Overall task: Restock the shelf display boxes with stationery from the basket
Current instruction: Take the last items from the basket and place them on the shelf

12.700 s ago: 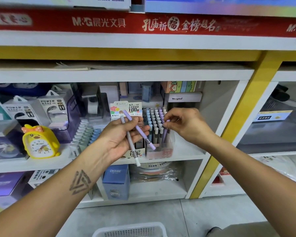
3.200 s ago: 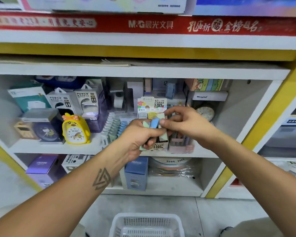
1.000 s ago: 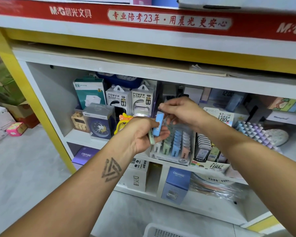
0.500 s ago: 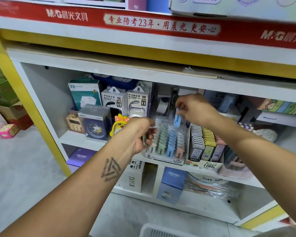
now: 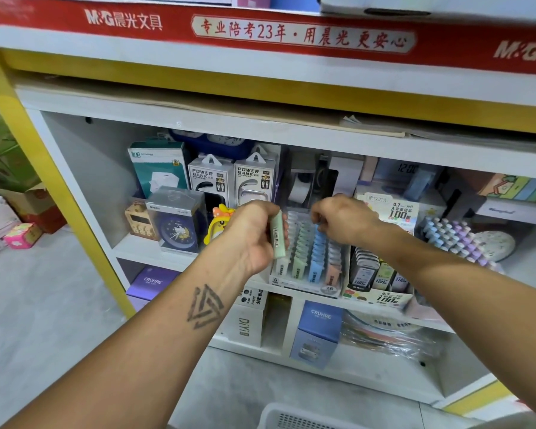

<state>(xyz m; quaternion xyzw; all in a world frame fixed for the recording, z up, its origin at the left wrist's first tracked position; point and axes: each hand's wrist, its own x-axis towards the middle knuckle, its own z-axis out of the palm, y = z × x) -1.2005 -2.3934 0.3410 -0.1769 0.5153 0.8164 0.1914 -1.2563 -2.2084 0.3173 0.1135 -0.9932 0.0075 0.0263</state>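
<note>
Pale-green plastic shows in the left hand (image 5: pixel 254 233): it grips 1 green lead case (image 5: pixel 277 234) upright, just left of the display box (image 5: pixel 307 281) on the middle shelf. The right hand (image 5: pixel 342 219) is over the box's far rows, fingers curled down at the blue column (image 5: pixel 318 249) — it seems to be seating a blue case, though whether it still pinches one I cannot tell. The basket (image 5: pixel 279 419) sits on the floor at the near edge, its contents out of view.

Risks, as I judge them: the rows are packed tight, so a case pushed in at a slant could tip its neighbours or ride up instead of dropping into its slot; the green one could land in the wrong colour column; and the box stands at the shelf's front edge, where a hard push might shift it.

Around it, a yellow duck clock (image 5: pixel 218 226) stands behind the left hand, power bank packs (image 5: pixel 232 181) further back, a second lead box (image 5: pixel 376 277) touching on the right, and a pen holder (image 5: pixel 455 239) beyond — little elbow room on either side.
</note>
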